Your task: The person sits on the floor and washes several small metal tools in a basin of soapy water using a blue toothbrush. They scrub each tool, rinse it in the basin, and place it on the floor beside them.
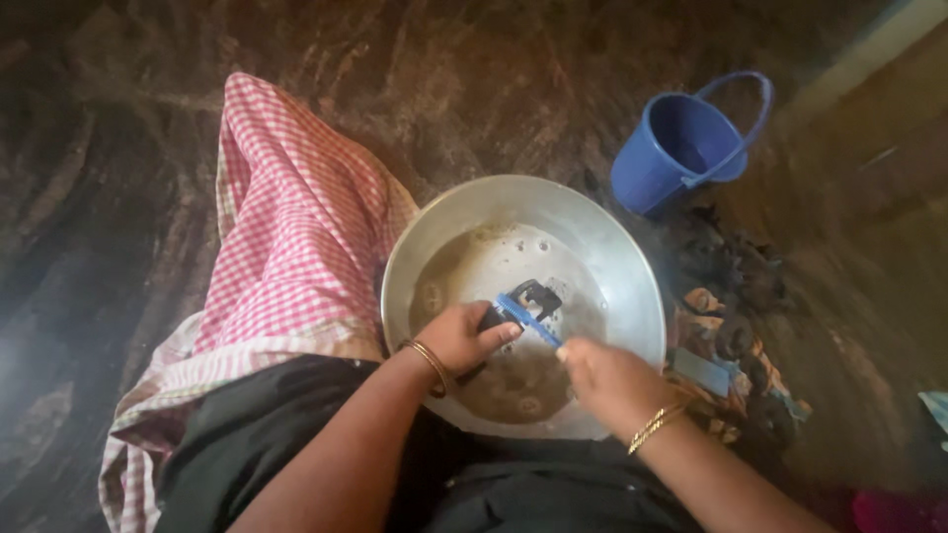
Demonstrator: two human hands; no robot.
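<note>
A blue bucket [686, 138] stands far right of the metal basin [612, 266] on the dark stone floor [118, 197]. A wet dark heap of clothes [736, 326] lies right, and pink checked cloth [286, 237] left. The left hand [462, 336] grips a dark object [528, 301] over murky water. The right hand [607, 380] pinches its blue strip [528, 318].

The basin [617, 262] is dull, brushed-looking metal holding murky, foamy water, and the bucket [681, 143] is smooth, glossy blue plastic. The checked cloth [291, 237] is soft woven fabric in pink and white. The floor [118, 148] looks like dark polished stone with streaky veining.
</note>
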